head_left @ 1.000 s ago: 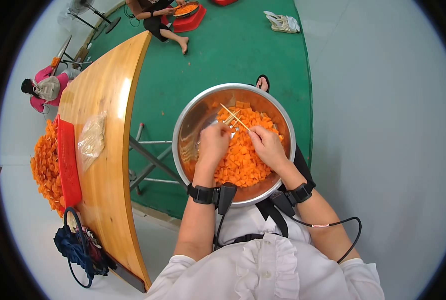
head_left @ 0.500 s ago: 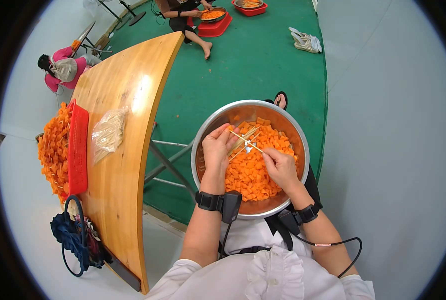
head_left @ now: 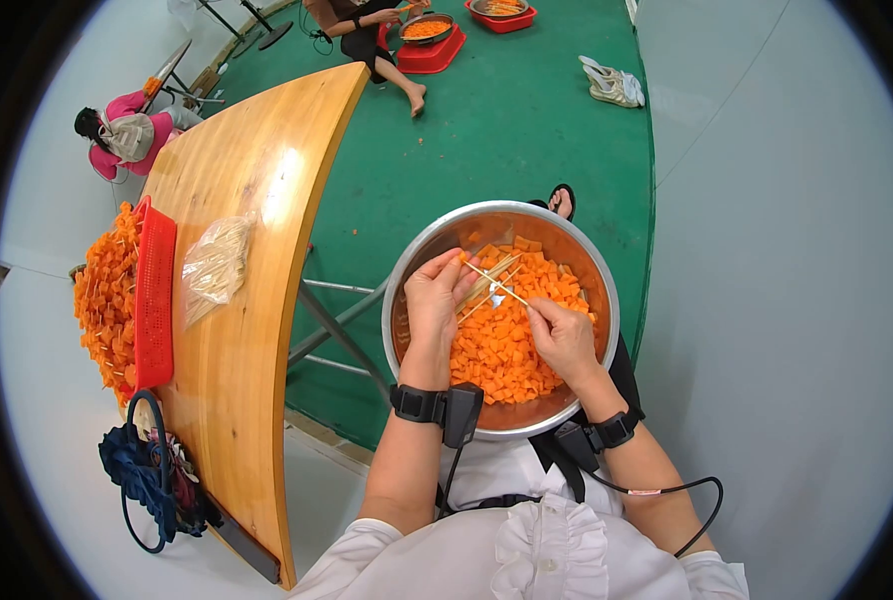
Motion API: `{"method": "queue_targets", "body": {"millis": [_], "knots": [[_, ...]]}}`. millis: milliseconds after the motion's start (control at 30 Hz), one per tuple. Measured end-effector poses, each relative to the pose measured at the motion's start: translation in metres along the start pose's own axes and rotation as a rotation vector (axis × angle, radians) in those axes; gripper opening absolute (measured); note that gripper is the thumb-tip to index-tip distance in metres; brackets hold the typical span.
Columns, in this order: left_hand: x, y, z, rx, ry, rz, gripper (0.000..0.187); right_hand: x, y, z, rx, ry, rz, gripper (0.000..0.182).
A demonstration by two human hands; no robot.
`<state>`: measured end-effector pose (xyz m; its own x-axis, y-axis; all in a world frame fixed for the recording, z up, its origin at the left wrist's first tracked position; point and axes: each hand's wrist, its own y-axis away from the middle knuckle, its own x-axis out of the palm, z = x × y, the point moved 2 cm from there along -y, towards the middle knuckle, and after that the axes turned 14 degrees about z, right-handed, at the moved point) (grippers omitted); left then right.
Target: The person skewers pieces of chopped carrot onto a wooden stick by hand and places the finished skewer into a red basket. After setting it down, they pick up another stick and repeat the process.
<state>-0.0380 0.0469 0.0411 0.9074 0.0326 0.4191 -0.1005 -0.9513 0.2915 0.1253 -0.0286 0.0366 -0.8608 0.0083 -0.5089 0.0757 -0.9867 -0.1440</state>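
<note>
A large metal bowl [head_left: 613,310] rests at my lap, holding many small orange carrot pieces [head_left: 507,360]. Over it, my left hand [head_left: 435,300] pinches a carrot piece [head_left: 463,257] between thumb and fingertips. My right hand [head_left: 567,342] is closed on the near end of a thin wooden skewer [head_left: 503,286], which slants up toward the left fingertips, its far end right at the carrot piece. Several loose skewers [head_left: 477,292] lie on the carrots beneath my left fingers, beside a small shiny scrap [head_left: 498,299].
A wooden table [head_left: 237,400] stands at left, with a plastic bag of skewers [head_left: 217,268] and a red basket [head_left: 157,300] heaped with skewered carrot pieces. A dark blue bag [head_left: 142,475] is by its edge. Two people [head_left: 132,140] work farther off. Shoes [head_left: 612,82] lie on the green floor.
My two hands, the skewer and the carrot piece stay almost in place. At the back, the seated person's hands have risen slightly above their bowl.
</note>
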Motion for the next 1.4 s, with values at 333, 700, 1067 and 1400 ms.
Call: {"method": "queue_targets", "body": {"millis": [333,700,1067,1400], "knots": [[0.004,-0.001,0.005,0.152,-0.358,-0.076,0.016,0.001,-0.002,0.006,-0.118,0.162,-0.023,0.003],[0.007,0.002,0.005,0.23,-0.666,-0.072,0.017,0.016,-0.006,-0.019,0.161,-0.6,0.317,0.018],[0.008,0.005,0.009,0.253,-0.738,-0.092,0.016,0.011,0.0,0.001,-0.163,0.416,0.093,0.004],[0.005,0.005,0.018,0.339,-0.889,-0.031,0.017,0.017,-0.004,-0.023,0.164,-0.43,0.258,0.018]]}}
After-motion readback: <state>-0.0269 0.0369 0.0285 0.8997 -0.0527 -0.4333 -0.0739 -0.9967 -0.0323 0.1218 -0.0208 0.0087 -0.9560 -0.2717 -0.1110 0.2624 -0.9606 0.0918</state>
